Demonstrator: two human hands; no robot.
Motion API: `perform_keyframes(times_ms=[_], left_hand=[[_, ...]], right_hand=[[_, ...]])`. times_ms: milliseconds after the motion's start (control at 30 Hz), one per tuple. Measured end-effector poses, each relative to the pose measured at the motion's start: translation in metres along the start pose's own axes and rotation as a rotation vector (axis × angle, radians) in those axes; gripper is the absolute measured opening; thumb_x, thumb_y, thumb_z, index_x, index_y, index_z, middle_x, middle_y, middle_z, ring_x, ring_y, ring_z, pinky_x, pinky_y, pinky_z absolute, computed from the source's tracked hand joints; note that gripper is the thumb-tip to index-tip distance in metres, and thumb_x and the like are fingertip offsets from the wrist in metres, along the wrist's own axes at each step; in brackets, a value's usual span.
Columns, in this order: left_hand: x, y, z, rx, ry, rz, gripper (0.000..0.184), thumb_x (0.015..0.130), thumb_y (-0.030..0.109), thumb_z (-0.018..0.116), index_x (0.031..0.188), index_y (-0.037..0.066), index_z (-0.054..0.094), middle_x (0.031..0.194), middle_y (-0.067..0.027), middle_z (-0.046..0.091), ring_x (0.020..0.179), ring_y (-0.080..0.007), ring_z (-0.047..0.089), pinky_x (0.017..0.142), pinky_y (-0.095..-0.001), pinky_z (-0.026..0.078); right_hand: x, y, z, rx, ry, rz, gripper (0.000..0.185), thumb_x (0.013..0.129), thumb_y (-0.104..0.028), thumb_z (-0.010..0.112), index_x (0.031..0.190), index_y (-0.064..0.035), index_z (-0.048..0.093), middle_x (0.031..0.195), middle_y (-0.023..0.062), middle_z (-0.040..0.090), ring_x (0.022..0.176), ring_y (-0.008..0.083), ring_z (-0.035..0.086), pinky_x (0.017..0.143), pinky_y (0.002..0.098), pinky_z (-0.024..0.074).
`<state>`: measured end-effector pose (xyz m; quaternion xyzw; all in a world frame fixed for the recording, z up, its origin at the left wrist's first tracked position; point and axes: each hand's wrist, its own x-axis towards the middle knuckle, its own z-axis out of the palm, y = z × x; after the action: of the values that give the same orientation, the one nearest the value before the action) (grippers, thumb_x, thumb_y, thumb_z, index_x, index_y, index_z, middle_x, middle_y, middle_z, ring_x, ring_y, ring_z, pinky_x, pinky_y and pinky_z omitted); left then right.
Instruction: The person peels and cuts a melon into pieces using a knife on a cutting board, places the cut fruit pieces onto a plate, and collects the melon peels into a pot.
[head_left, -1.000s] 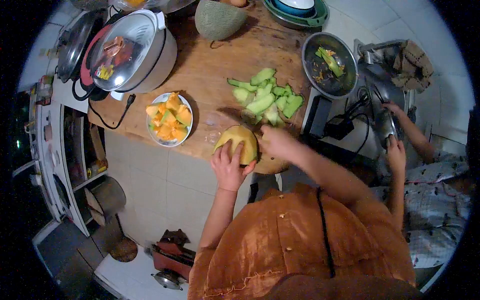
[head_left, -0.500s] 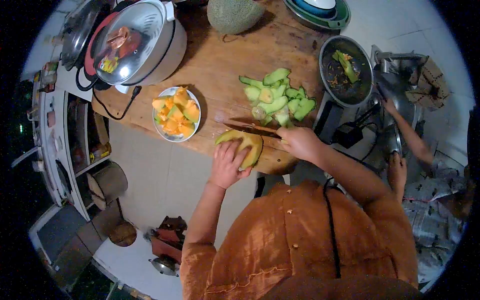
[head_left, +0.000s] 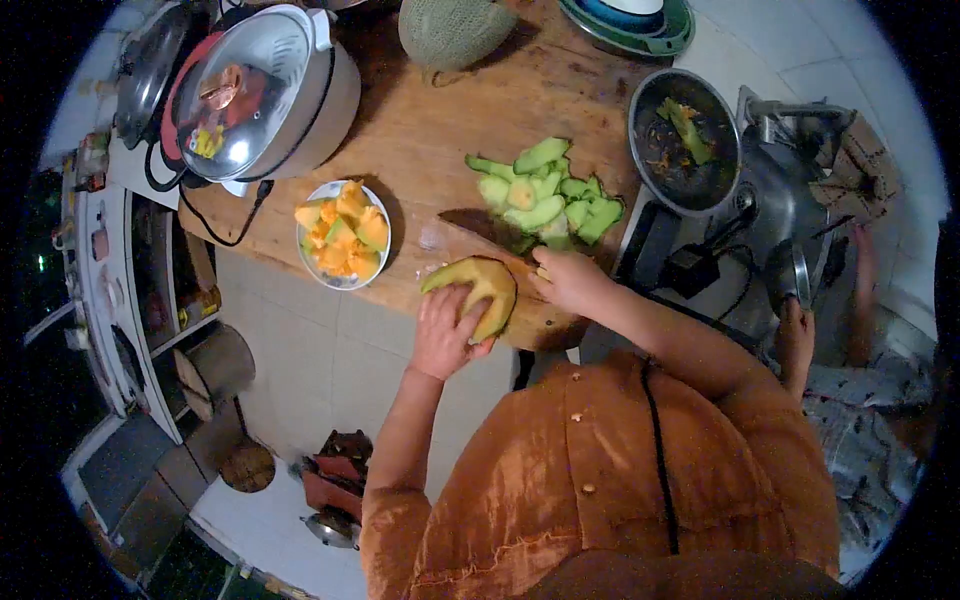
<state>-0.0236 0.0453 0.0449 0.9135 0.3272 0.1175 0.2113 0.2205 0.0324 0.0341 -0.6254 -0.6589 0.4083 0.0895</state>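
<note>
My left hand (head_left: 445,330) is closed over a peeled piece of orange-fleshed melon (head_left: 496,292), pressing it on the wooden table near its front edge. In my right hand (head_left: 575,280) is the handle of a kitchen knife (head_left: 482,228). Its broad blade is tilted just beyond the melon piece, pointing left; I cannot tell whether it touches the fruit. Green melon peels (head_left: 540,212) lie heaped behind the knife. To the left, a white bowl (head_left: 302,252) holds cut melon chunks (head_left: 345,232).
A large lidded pot (head_left: 338,115) stands back left, its cord (head_left: 245,220) trailing on the table. At the back sits a whole netted melon (head_left: 455,35). A metal bowl (head_left: 655,185) with scraps is right. Another person's hand (head_left: 797,325) holds a metal vessel (head_left: 795,275) by the sink.
The knife has turned so its blade face shows more, and my right hand has moved slightly left. My left hand stays on the melon piece. The other person's farther arm has shifted.
</note>
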Motion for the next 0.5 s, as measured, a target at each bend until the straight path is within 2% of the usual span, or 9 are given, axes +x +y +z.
perform_keyframes(times_ms=[33, 167, 267, 367, 500], left_hand=[[0.001, -0.001, -0.001, -0.004, -0.003, 0.006, 0.056, 0.064, 0.037, 0.070, 0.113, 0.014, 0.053, 0.114, -0.0155, 0.046, 0.108, -0.0369, 0.044, 0.092, -0.0519, 0.035], [0.001, 0.003, -0.003, -0.021, 0.021, 0.002, 0.058, 0.063, 0.035, 0.072, 0.114, 0.014, 0.053, 0.115, -0.0157, 0.046, 0.108, -0.0372, 0.045, 0.092, -0.0512, 0.036], [-0.002, 0.000, -0.003, -0.016, -0.036, -0.006, 0.060, 0.062, 0.035, 0.074, 0.114, 0.015, 0.052, 0.117, -0.0158, 0.045, 0.108, -0.0378, 0.044, 0.092, -0.0520, 0.035], [-0.001, 0.001, -0.008, -0.026, -0.064, -0.013, 0.064, 0.059, 0.033, 0.075, 0.117, 0.016, 0.052, 0.120, -0.0153, 0.043, 0.111, -0.0379, 0.042, 0.094, -0.0526, 0.034], [0.000, 0.010, -0.016, 0.065, -0.136, -0.014, 0.068, 0.058, 0.033, 0.076, 0.119, 0.020, 0.051, 0.125, -0.0149, 0.041, 0.117, -0.0371, 0.038, 0.098, -0.0525, 0.032]], right_hand=[[-0.001, -0.001, -0.006, 0.030, 0.053, -0.016, 0.020, 0.080, -0.020, 0.054, 0.088, -0.0025, 0.050, 0.071, 0.0199, 0.060, 0.066, 0.0397, 0.060, 0.058, 0.0492, 0.0472], [-0.029, -0.015, -0.021, 0.018, -0.066, 0.083, 0.019, 0.082, -0.020, 0.054, 0.088, -0.0024, 0.049, 0.072, 0.0211, 0.059, 0.068, 0.0417, 0.058, 0.060, 0.0495, 0.0465], [-0.034, -0.013, 0.002, -0.004, -0.111, 0.132, 0.021, 0.082, -0.021, 0.054, 0.089, -0.0017, 0.049, 0.072, 0.0211, 0.060, 0.069, 0.0419, 0.058, 0.060, 0.0492, 0.0468], [-0.020, -0.019, 0.013, -0.022, -0.126, 0.172, 0.028, 0.083, -0.022, 0.057, 0.097, -0.0005, 0.047, 0.076, 0.0237, 0.058, 0.075, 0.0411, 0.058, 0.064, 0.0479, 0.0456], [-0.020, 0.008, 0.010, 0.108, 0.097, 0.132, 0.028, 0.082, -0.022, 0.057, 0.097, 0.0004, 0.049, 0.079, 0.0241, 0.059, 0.075, 0.0421, 0.058, 0.064, 0.0489, 0.0465]])
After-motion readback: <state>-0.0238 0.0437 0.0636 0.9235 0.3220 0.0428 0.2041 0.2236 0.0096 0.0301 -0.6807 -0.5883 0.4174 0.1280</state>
